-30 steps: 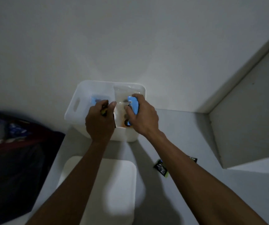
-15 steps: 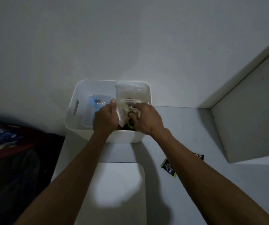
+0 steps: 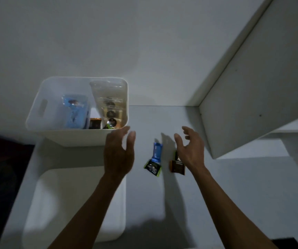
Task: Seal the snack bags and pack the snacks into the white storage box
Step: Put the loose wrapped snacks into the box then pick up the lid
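Observation:
The white storage box (image 3: 37, 112) stands at the back left of the table against the wall. Inside it a clear snack bag (image 3: 108, 101) leans on the right wall and a bag with blue snacks (image 3: 75, 112) lies to the left. On the table to the right of the box lie a blue snack packet (image 3: 157, 151), a green-edged dark packet (image 3: 152, 167) and a brown packet (image 3: 177, 166). My left hand (image 3: 119, 153) hovers empty, fingers apart, just in front of the box's right corner. My right hand (image 3: 191, 150) is spread over the brown packet, holding nothing.
A white lid (image 3: 72, 203) lies flat in front of the box, under my left forearm. A white shelf panel (image 3: 252, 87) rises at the right. Dark fabric (image 3: 1, 177) lies beyond the table's left edge.
Both hands have come out of the box and let go of the clear bag, which now stays inside. They moved right toward the loose packets; the view shifted right too.

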Action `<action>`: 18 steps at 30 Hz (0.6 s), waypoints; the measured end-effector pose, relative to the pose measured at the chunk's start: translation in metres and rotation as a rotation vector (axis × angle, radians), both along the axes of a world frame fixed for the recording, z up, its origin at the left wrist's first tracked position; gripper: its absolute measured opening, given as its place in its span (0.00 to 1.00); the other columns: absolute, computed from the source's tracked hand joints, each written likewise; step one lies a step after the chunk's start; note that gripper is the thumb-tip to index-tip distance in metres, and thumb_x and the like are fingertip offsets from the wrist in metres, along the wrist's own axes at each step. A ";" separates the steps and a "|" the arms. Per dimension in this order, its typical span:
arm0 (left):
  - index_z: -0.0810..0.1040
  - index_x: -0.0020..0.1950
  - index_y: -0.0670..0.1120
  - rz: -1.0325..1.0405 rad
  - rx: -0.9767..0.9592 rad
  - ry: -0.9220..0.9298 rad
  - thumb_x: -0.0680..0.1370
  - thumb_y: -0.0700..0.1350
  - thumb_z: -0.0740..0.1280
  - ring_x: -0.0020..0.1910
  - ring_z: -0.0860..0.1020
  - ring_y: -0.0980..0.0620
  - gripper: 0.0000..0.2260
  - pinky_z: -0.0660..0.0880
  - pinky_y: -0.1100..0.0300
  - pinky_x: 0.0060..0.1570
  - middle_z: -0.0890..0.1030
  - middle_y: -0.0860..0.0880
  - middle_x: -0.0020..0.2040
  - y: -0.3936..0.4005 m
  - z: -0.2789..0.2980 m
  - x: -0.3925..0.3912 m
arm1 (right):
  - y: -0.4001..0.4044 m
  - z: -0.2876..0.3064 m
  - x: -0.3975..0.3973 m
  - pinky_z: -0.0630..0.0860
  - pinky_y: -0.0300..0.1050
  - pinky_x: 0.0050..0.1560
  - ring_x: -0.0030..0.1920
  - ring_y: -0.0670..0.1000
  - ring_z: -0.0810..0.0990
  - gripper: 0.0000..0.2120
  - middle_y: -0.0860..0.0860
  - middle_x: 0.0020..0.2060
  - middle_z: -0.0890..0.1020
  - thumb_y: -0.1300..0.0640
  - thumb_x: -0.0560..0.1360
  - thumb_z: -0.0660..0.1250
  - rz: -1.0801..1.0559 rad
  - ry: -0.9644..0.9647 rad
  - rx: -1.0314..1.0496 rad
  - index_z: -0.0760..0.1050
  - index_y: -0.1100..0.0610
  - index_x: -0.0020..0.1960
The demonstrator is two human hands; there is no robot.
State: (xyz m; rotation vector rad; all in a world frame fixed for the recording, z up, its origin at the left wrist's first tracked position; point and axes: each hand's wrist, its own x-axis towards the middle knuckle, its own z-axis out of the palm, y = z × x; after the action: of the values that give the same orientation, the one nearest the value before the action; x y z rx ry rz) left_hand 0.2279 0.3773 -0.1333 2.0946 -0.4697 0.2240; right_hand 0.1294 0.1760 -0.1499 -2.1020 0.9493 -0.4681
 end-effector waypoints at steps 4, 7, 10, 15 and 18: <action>0.74 0.68 0.50 -0.130 0.251 0.151 0.81 0.58 0.58 0.66 0.72 0.46 0.20 0.70 0.50 0.64 0.76 0.46 0.65 -0.033 -0.061 -0.040 | -0.014 -0.055 -0.042 0.69 0.51 0.66 0.68 0.57 0.70 0.24 0.55 0.69 0.72 0.47 0.79 0.65 -0.006 0.169 -0.032 0.69 0.54 0.72; 0.73 0.69 0.48 -0.170 0.402 0.139 0.79 0.59 0.57 0.67 0.72 0.41 0.23 0.72 0.45 0.61 0.73 0.42 0.68 -0.055 -0.097 -0.057 | -0.011 -0.089 -0.052 0.66 0.53 0.69 0.72 0.58 0.65 0.29 0.56 0.73 0.66 0.43 0.77 0.65 0.049 0.267 -0.047 0.64 0.52 0.75; 0.69 0.71 0.48 -0.192 0.506 0.088 0.80 0.58 0.57 0.68 0.71 0.37 0.24 0.73 0.43 0.62 0.72 0.39 0.70 -0.074 -0.130 -0.054 | -0.008 -0.117 -0.047 0.63 0.56 0.71 0.76 0.59 0.59 0.33 0.57 0.76 0.62 0.37 0.77 0.60 0.132 0.295 -0.175 0.60 0.50 0.77; 0.61 0.78 0.54 -0.273 0.748 0.020 0.82 0.59 0.51 0.76 0.61 0.38 0.25 0.63 0.37 0.69 0.61 0.42 0.78 -0.087 -0.178 -0.041 | -0.009 -0.160 -0.043 0.58 0.61 0.73 0.78 0.58 0.53 0.31 0.53 0.78 0.59 0.34 0.78 0.55 0.277 0.355 -0.328 0.58 0.45 0.78; 0.60 0.78 0.56 -0.277 0.846 -0.018 0.81 0.62 0.49 0.77 0.57 0.40 0.26 0.55 0.36 0.73 0.59 0.45 0.79 -0.088 -0.193 -0.043 | -0.010 -0.176 -0.046 0.64 0.59 0.69 0.74 0.58 0.64 0.25 0.53 0.73 0.70 0.39 0.80 0.57 0.270 0.318 -0.493 0.70 0.48 0.72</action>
State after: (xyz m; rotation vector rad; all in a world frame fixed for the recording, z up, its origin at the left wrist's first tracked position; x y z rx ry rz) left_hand 0.1849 0.2895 -0.3265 2.7973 -0.9808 -0.1532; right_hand 0.0837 0.1656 -0.3255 -2.7684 0.7531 -0.2460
